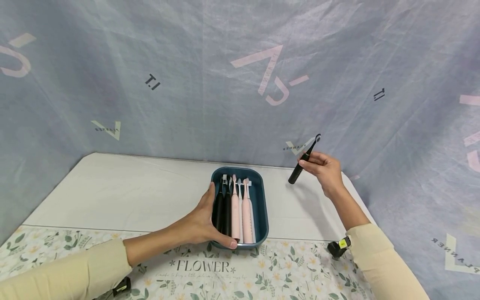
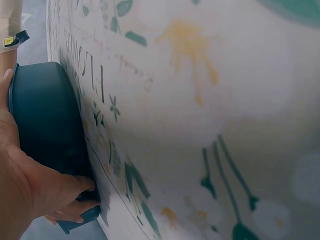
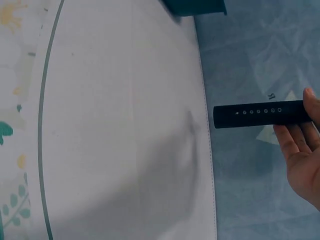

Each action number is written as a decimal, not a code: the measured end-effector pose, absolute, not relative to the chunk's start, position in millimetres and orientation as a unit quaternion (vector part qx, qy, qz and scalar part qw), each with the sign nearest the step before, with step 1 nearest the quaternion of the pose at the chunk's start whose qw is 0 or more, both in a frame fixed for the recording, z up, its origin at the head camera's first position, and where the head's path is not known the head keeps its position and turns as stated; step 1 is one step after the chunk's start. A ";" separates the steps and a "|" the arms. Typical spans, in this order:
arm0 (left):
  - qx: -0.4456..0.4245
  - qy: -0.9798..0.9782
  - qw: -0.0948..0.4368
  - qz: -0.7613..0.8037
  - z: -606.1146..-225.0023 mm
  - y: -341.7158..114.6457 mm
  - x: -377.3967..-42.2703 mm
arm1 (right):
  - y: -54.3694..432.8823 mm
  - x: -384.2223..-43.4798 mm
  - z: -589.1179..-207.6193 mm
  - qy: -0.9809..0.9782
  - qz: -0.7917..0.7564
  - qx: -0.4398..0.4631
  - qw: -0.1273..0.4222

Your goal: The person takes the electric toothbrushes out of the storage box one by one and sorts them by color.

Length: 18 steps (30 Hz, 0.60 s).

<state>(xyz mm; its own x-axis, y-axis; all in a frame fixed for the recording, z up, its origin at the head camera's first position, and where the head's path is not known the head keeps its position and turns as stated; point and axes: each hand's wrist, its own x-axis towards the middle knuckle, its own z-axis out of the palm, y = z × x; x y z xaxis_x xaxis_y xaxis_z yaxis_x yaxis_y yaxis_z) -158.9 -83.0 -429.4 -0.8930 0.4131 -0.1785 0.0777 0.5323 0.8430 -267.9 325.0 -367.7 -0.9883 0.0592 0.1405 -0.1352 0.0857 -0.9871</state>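
Note:
A dark teal plastic bin (image 1: 265,208) stands on the table with several electric toothbrushes lying side by side in it. Black toothbrushes (image 1: 227,208) are at its left, then pink toothbrushes (image 1: 235,212) and slim white toothbrushes (image 1: 252,218). My left hand (image 1: 204,218) grips the bin's left side, thumb at the near rim; the left wrist view shows its fingers (image 2: 75,210) against the outer wall. Off to the right of the bin, my right hand (image 1: 324,171) pinches a black electric toothbrush (image 1: 296,173) by its upper handle, raised over the table, tilted with the bristle head up.
A white tablecloth (image 1: 120,196) with a floral band (image 1: 292,266) along its near side covers the table. Grey-blue printed fabric (image 1: 180,104) hangs behind and at both sides. Black wrist devices (image 1: 337,249) sit on the sleeves.

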 end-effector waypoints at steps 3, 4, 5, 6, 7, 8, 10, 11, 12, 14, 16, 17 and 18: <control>0.142 0.856 0.182 0.462 -428.9 -82.7 -158.4 | 326.9 -270.9 -370.6 -0.744 0.664 0.016 0.074; 0.142 0.856 0.182 0.462 -428.9 -82.6 -158.3 | 327.1 -272.0 -371.4 -0.744 0.664 0.013 0.074; 0.141 0.856 0.183 0.462 -428.8 -82.6 -158.2 | 327.4 -273.2 -372.4 -0.746 0.662 0.009 0.075; 0.141 0.856 0.183 0.463 -428.5 -82.6 -158.0 | 327.5 -274.4 -373.3 -0.747 0.661 0.005 0.076; 0.141 0.855 0.183 0.464 -428.6 -82.7 -157.8 | 327.6 -275.5 -374.1 -0.750 0.657 0.003 0.077; 0.141 0.854 0.183 0.466 -428.7 -82.8 -157.8 | 327.5 -276.6 -374.8 -0.752 0.655 0.000 0.079; 0.141 0.853 0.183 0.468 -428.5 -82.8 -157.8 | 326.8 -278.6 -375.9 -0.749 0.657 -0.005 0.081; 0.141 0.853 0.183 0.468 -428.5 -82.8 -157.8 | 326.8 -279.5 -376.5 -0.751 0.656 -0.007 0.082; 0.142 0.853 0.182 0.468 -428.6 -82.8 -157.8 | 326.7 -280.5 -377.0 -0.750 0.656 -0.008 0.083; 0.142 0.853 0.182 0.468 -428.8 -82.6 -157.9 | 326.5 -282.7 -378.4 -0.747 0.660 -0.009 0.084; 0.142 0.853 0.182 0.468 -429.5 -82.6 -158.1 | 325.8 -284.6 -379.7 -0.742 0.665 -0.010 0.083; 0.143 0.853 0.181 0.468 -429.5 -82.4 -158.2 | 325.5 -285.3 -380.2 -0.744 0.663 -0.011 0.084; 0.145 0.853 0.180 0.469 -429.6 -82.4 -158.1 | 325.3 -286.1 -380.8 -0.746 0.661 -0.013 0.084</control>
<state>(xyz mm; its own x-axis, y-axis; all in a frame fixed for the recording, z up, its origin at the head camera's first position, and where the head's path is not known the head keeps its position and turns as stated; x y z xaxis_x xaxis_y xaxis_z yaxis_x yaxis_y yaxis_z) -158.1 -82.4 -429.6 -0.8933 0.4155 -0.1715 0.0779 0.5189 0.8513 -286.1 325.3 -380.8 -0.9856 0.1303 0.1082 -0.0917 0.1260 -0.9878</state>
